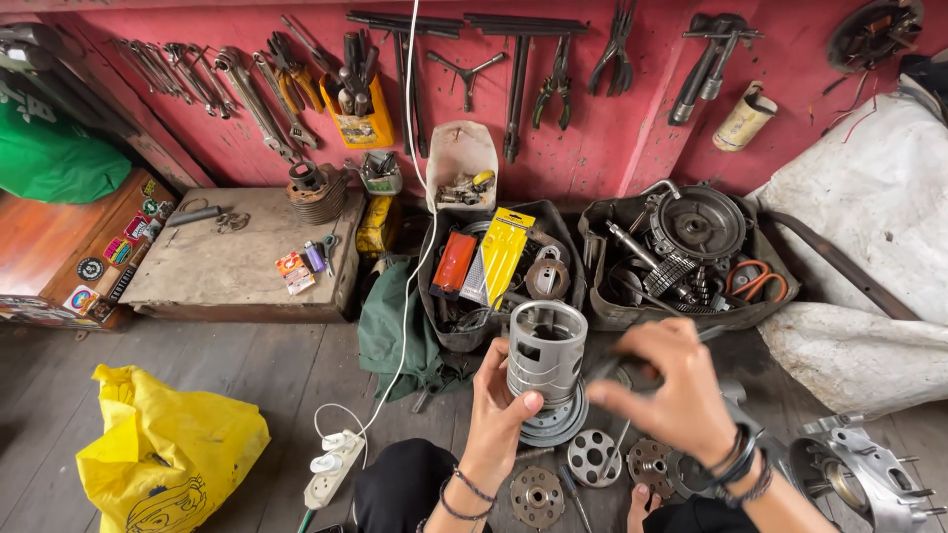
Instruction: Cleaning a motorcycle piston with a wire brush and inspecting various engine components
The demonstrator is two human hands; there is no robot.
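Wooden floor point(247, 385): left hand point(499, 415) grips upright grey cylinder point(546, 350); right hand point(671, 395), just right of it, pinches blurred thin tool point(622, 370).

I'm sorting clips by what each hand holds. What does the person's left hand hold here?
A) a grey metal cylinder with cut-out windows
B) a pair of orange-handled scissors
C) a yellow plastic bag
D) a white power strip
A: the left hand grips the grey metal cylinder with cut-out windows from below, upright; the scissors, bag and power strip lie untouched elsewhere.
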